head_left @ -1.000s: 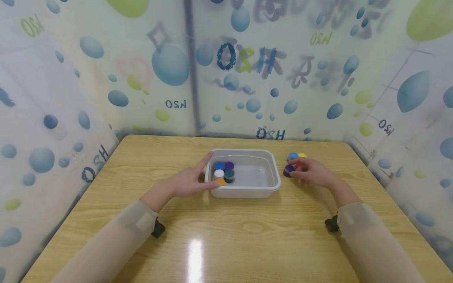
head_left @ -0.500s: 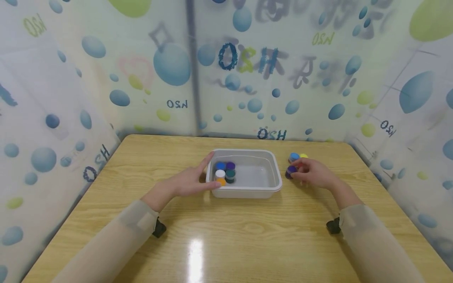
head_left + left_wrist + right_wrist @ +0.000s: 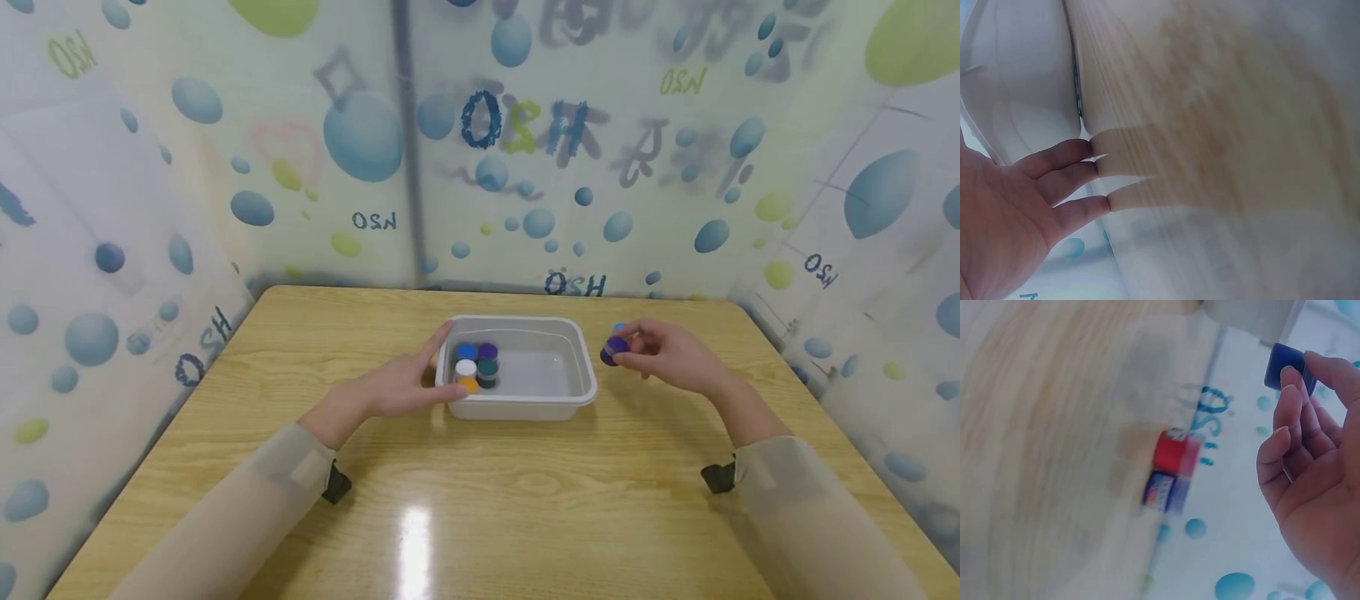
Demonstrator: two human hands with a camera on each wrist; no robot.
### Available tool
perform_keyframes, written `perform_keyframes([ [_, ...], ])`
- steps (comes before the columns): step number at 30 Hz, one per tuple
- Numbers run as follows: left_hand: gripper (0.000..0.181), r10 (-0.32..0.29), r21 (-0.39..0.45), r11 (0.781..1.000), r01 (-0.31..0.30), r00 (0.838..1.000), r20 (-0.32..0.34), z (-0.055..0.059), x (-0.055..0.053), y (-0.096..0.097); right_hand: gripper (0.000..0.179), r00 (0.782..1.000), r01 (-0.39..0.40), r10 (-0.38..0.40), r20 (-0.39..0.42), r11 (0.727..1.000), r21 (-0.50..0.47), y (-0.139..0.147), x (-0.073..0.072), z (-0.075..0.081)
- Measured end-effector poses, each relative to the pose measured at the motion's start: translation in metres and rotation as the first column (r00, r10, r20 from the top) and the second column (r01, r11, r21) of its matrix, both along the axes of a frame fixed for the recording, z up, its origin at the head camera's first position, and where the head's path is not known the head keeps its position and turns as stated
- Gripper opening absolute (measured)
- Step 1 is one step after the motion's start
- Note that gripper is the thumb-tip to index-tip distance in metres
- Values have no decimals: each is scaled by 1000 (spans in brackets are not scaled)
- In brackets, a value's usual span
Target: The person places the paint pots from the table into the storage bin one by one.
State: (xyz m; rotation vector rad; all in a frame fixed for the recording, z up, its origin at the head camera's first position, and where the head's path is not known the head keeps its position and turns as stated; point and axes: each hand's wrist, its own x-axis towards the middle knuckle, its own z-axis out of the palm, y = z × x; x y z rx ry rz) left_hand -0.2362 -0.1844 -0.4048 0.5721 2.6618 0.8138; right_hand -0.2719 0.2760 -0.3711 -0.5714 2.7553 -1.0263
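Between thumb and fingertips my right hand (image 3: pixel 669 357) pinches a small paint jar with a dark purple lid (image 3: pixel 616 349), tilted and held off the table. In the right wrist view the same jar appears dark blue (image 3: pixel 1286 365). My left hand (image 3: pixel 397 385) spreads around the left end of a white plastic tub (image 3: pixel 536 377), index finger at the back corner and thumb over the front rim. Grouped at the tub's left are jars with blue (image 3: pixel 467 352), purple (image 3: pixel 487 352), white (image 3: pixel 466 368), dark green (image 3: pixel 487 373) and orange (image 3: pixel 469 385) lids; the thumb partly covers the orange one.
Beyond the right hand a light-blue-lidded jar (image 3: pixel 620 327) shows partly. The right wrist view has a red jar (image 3: pixel 1171 453) beside a purple-blue labelled jar (image 3: pixel 1160 490) on the wooden table (image 3: pixel 480 500). Patterned cloth walls (image 3: pixel 300 208) border the table.
My right hand has lifted the purple-lidded jar off the table and tilted it. The hand now hides the yellow-lidded jar. The left hand and tub have stayed in place.
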Motion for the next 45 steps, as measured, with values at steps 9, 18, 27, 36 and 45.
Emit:
perform_keyframes([
  [9,118,-2,-7,1000,2,1000,-12,-2,-1,-1,37,998,-51,50,-25,998,-24,-28,9,18],
  [18,118,2,-17,1000,-2,1000,-5,1,0,0,32,991,-133,133,-18,991,-29,-61,13,23],
  [27,118,3,-23,1000,-3,1000,-15,0,1,1,31,983,-184,184,7,983,-24,-94,13,12],
  [36,118,3,-21,1000,-3,1000,-10,1,1,1,30,964,-266,266,-26,964,3,-125,4,-2],
  [45,117,0,-25,1000,-1,1000,-18,-1,-2,1,29,952,-304,302,37,952,33,-149,-3,-14],
])
